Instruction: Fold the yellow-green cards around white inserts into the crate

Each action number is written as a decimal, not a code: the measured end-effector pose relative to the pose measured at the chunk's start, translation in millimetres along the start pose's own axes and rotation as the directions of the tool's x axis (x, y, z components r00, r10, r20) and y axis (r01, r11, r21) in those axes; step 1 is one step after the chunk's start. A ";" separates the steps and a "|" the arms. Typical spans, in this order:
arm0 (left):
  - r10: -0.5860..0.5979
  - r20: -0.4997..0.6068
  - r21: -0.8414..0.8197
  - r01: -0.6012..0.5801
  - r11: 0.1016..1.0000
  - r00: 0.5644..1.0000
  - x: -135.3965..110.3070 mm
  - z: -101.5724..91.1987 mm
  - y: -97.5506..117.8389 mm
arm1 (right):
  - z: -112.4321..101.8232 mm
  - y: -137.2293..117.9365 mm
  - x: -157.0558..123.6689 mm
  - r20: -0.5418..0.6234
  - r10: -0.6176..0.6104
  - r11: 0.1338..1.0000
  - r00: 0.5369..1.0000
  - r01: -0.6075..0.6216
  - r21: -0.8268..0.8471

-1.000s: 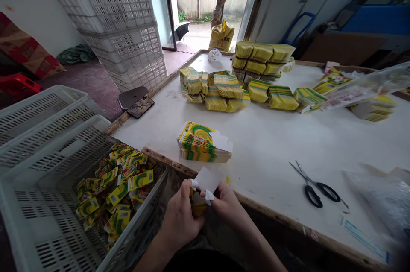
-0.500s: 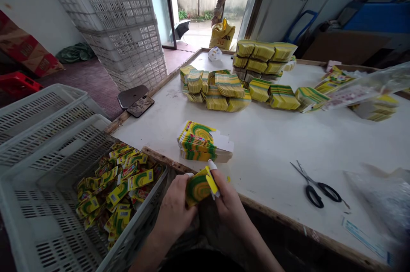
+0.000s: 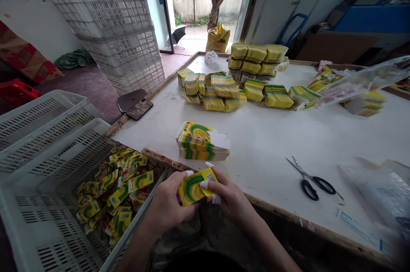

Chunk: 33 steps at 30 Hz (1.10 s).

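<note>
Between my two hands is a small yellow-and-green carton (image 3: 193, 188), held just off the table's front edge. My left hand (image 3: 168, 197) grips its left end. At the other end, my right hand (image 3: 229, 191) has its thumb on the face beside the barcode, with the fingers behind. White coverings sit on several fingertips. A stack of flat cartons (image 3: 200, 140) of the same print lies on the table (image 3: 265, 144) just beyond my hands. To my left, a white plastic crate (image 3: 60, 225) holds many folded cartons (image 3: 120, 193).
Bundles of flat cartons (image 3: 221, 92) line the far side of the table, with a taller stack (image 3: 256, 58) behind. Black-handled scissors (image 3: 312, 180) and a clear plastic bag (image 3: 378, 191) lie right. A phone (image 3: 140, 109) rests at the left edge. Tall stacked crates (image 3: 109, 28) stand beyond.
The carton's right-end flap, sticking up before, now lies down under my right thumb. The carton has turned its printed face more toward me. The view has shifted slightly.
</note>
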<state>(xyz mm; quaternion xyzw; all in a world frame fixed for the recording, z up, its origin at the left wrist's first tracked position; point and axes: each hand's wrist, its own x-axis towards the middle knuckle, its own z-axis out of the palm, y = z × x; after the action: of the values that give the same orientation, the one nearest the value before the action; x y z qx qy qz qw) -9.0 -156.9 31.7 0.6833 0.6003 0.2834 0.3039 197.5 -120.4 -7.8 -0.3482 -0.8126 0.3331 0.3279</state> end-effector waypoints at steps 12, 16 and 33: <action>0.067 -0.012 0.041 -0.066 0.997 0.998 3.5 5.9 8.3 | 3.7 -3.5 -15.3 -0.009 0.103 0.976 0.995 -0.100 0.193; 0.044 -0.043 0.055 -0.042 0.998 0.998 0.6 15.2 4.4 | 14.1 -8.0 -10.3 -0.037 0.153 0.972 0.988 -0.144 0.185; -0.385 -0.467 -0.174 0.344 0.923 0.796 -27.2 -41.0 -100.1 | -19.3 13.5 119.5 -0.270 0.211 0.852 0.939 -0.312 -0.420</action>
<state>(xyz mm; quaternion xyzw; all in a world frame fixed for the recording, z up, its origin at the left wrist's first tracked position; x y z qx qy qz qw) -107.9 -171.4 -17.7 0.4471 0.7660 0.4079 0.2168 152.2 -13.3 28.6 -0.5572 -0.7724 0.1347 0.2735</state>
